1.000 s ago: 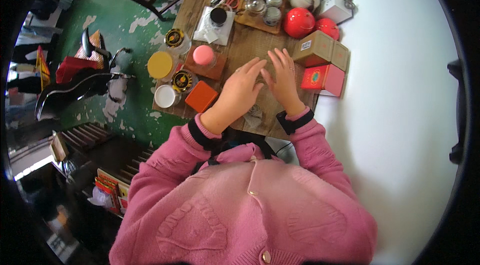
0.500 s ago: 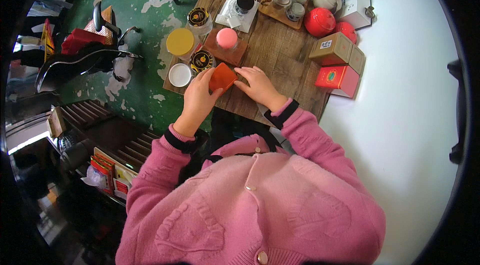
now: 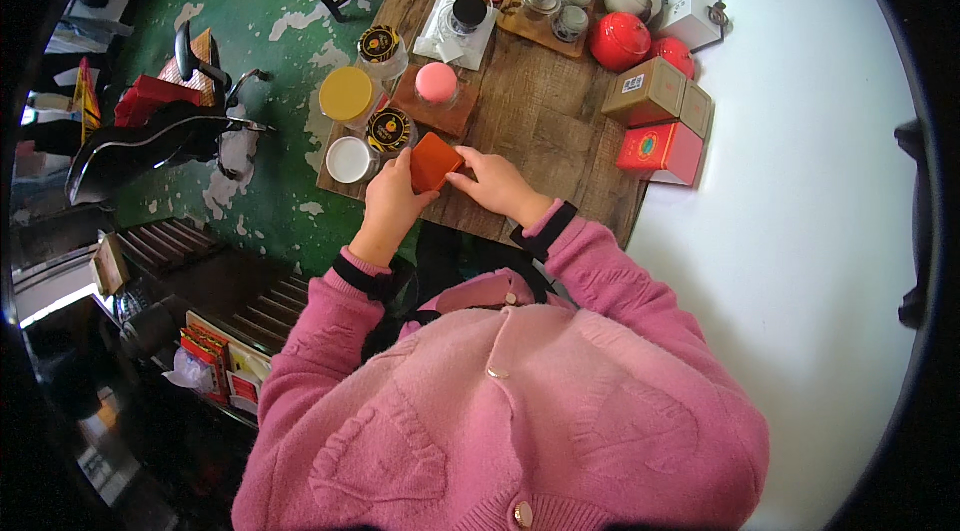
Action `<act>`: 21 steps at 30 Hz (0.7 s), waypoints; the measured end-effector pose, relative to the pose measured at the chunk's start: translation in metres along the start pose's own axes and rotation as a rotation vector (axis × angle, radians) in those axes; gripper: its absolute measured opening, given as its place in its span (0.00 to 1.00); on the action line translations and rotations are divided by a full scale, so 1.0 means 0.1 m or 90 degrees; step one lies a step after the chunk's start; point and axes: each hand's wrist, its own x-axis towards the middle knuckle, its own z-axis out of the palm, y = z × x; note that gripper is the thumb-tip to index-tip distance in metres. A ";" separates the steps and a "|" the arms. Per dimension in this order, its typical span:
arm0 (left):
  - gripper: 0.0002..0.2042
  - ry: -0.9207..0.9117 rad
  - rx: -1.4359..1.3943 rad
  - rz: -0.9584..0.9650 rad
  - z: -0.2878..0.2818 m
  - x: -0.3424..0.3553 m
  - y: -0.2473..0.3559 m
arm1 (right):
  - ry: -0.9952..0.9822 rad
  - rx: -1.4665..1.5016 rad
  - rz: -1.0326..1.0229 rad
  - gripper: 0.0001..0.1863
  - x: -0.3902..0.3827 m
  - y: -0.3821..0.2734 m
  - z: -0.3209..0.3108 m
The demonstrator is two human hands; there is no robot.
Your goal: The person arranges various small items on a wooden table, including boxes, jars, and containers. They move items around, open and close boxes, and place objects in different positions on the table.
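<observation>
A small orange box (image 3: pixel 436 163) is held above the near edge of the wooden table, between my two hands. My left hand (image 3: pixel 391 201) is closed on its left side, thumb along the near edge. From the right, my right hand (image 3: pixel 496 185) grips the box's other side with thumb and fingertips. Just beyond the box stand a jar with a black-and-gold lid (image 3: pixel 389 130) and a white-lidded jar (image 3: pixel 348 160). A pink-lidded jar (image 3: pixel 436 83) rests on a reddish-brown box (image 3: pixel 455 118) behind them. The underside of the orange box is hidden.
Further jars with yellow (image 3: pixel 346 94) and black-and-gold (image 3: pixel 380 44) lids line the table's left edge. A tray (image 3: pixel 517 26) bears several cups at the back. Tan (image 3: pixel 645 93) and red (image 3: pixel 660 153) boxes stand by the white wall. An office chair (image 3: pixel 150 131) is on the left.
My right hand has closed in on the box, its fingers now against the right side. The whole view has shifted slightly, so the table and its things sit a little further left and up.
</observation>
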 end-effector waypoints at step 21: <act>0.40 0.068 -0.030 0.111 0.28 0.57 1.38 | 0.278 0.029 0.021 0.27 -0.46 0.21 -1.09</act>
